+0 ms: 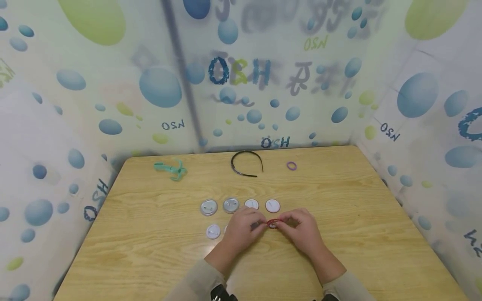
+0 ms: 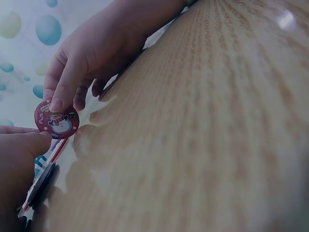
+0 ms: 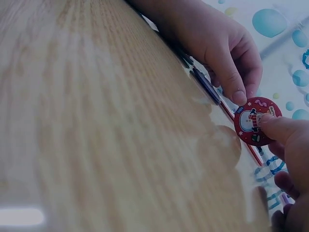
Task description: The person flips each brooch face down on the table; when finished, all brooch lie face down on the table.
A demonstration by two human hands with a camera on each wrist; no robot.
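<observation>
A round red button badge with a snowman picture (image 2: 61, 126) is held up between both hands above the table. My left hand (image 1: 242, 228) pinches its left edge, and my right hand (image 1: 303, 232) pinches the right edge between thumb and fingers. In the right wrist view the badge's printed face (image 3: 247, 123) is turned to the camera, partly covered by the right thumb. Just beyond the hands, badges lie pin side up: a silver-backed one (image 1: 208, 207), another silver-backed one (image 1: 231, 205) and a white-backed one (image 1: 273, 205). The left hand partly hides others.
A white-backed badge (image 1: 213, 231) lies left of the left hand. Along the back of the wooden table (image 1: 132, 234) are a teal clip-like object (image 1: 171, 169), a black headband (image 1: 233, 164) and a purple ring (image 1: 288, 167). A patterned wall covering (image 1: 233, 117) encloses the table's back.
</observation>
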